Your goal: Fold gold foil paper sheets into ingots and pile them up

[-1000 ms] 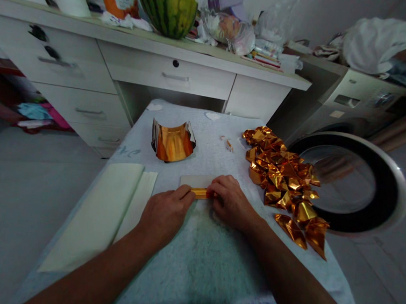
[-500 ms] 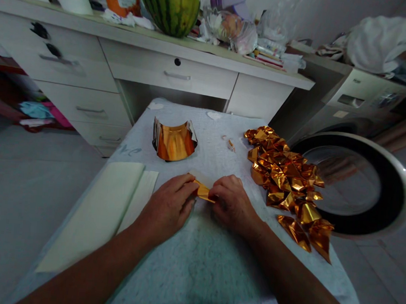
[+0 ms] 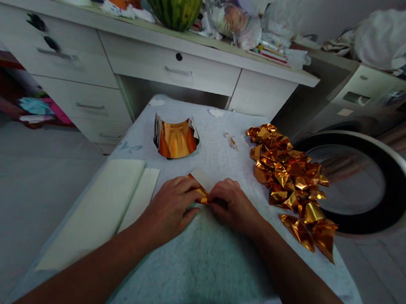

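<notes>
Between my two hands lies a small piece of gold foil paper (image 3: 202, 197), partly folded, with a pale sheet (image 3: 203, 176) showing just behind it. My left hand (image 3: 176, 203) presses its fingers on the foil's left part, the thumb lying a little apart below. My right hand (image 3: 232, 203) pinches the foil's right end between curled fingers. A curved stack of gold foil sheets (image 3: 176, 139) sits beyond my left hand. To the right, folded gold foil pieces (image 3: 289, 173) lie in a long heap.
White paper sheets (image 3: 92, 213) lie left on the cloth-covered table (image 3: 201, 264). Small scraps (image 3: 232, 142) rest near the heap. Behind stands a white desk (image 3: 143, 63) with drawers, carrying a cut watermelon (image 3: 172, 4). A washing machine (image 3: 362, 99) with its door open stands at right.
My left fingers have shifted right along the foil, and the left thumb has moved away from them. More of the foil's left corner shows behind the fingers. The view has tilted slightly.
</notes>
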`<state>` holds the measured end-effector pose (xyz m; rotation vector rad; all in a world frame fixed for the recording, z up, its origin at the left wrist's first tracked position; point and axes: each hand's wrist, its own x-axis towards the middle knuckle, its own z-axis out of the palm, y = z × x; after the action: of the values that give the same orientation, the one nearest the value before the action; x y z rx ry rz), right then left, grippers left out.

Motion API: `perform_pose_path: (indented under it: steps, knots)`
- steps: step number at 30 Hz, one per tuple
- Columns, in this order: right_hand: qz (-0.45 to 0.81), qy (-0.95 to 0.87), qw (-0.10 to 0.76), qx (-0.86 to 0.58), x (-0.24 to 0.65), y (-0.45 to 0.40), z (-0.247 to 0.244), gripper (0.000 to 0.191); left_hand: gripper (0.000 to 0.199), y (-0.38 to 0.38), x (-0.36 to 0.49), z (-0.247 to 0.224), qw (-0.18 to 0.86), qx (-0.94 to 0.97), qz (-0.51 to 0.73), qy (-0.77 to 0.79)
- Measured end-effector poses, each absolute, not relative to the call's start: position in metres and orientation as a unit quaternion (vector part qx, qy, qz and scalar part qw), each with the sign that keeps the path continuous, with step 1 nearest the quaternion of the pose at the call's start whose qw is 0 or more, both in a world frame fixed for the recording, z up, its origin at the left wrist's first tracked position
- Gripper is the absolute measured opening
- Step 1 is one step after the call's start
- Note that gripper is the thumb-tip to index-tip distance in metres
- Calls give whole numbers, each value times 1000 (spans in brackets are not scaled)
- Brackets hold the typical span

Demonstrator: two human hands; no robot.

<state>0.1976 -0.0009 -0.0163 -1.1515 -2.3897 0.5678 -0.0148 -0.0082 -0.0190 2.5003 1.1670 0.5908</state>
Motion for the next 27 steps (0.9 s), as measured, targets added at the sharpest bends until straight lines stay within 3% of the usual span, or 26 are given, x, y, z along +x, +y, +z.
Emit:
perform_pose_path:
  steps: [9, 27]
  knots:
    - [239, -831, 200, -461, 198, -1, -14, 2, 11, -3, -6, -21, 200, 855, 202, 433]
    - [228, -791, 168, -542, 188, -2, -12, 9, 13, -8, 1, -20, 175, 825, 218, 492]
